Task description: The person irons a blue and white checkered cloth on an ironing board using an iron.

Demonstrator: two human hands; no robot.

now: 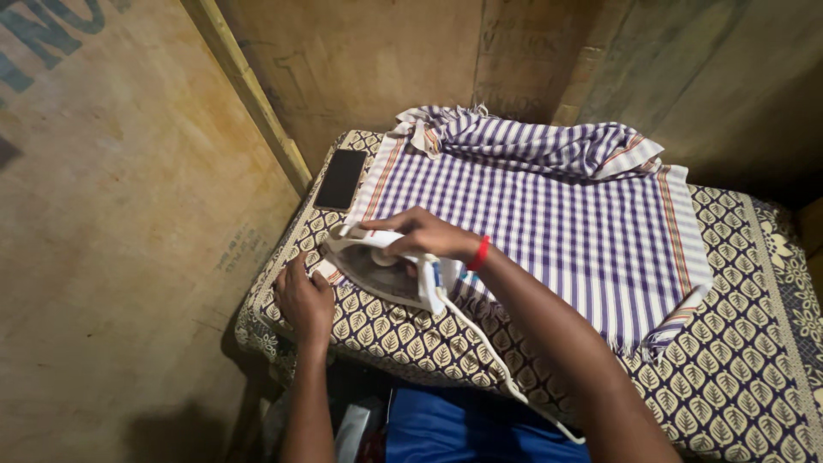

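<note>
Nearest, the left hand (304,300) lies flat with spread fingers on the leaf-patterned cover (411,330), pinning the soft, floppy checked cloth (549,214) by its near-left corner, while the right hand (424,233) wraps the handle of the white iron (386,270), which looks heavy, hard and safest held there.

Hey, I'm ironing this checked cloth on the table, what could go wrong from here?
The left hand lies flat on the patterned table cover close beside the iron that the right hand grips, so it might get burned. The white cord trails off the table edge and could snag. The phone sits near the checked cloth and may get knocked.
</note>
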